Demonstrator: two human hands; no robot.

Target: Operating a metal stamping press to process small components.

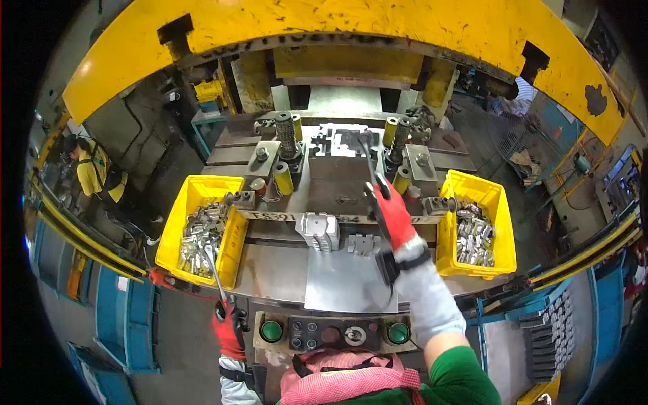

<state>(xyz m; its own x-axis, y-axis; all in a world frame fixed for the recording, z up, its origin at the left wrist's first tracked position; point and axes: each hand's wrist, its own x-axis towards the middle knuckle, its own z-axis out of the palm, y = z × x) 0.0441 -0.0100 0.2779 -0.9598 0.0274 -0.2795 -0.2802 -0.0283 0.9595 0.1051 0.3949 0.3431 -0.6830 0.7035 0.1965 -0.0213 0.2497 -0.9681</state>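
Observation:
My left hand (229,329), in a red and black glove, is closed around a long thin metal tool (219,273) with a rounded head. That head reaches over the metal parts (202,233) in the left yellow bin (233,250). Further forward, my right hand (393,210), gloved the same way, grips a second metal tool (369,156). Its rounded tip lies over the cut-out metal plate (331,140) in the press die (341,182). A stack of shaped metal pieces (318,231) stands at the die's front edge, and a flat metal sheet (344,280) lies nearer me.
A right yellow bin (503,233) also holds metal parts. Guide posts (286,135) rise beside the die under the yellow press frame (351,17). A control panel (331,334) with green buttons sits near my body. At far left, a person (98,169) bends forward.

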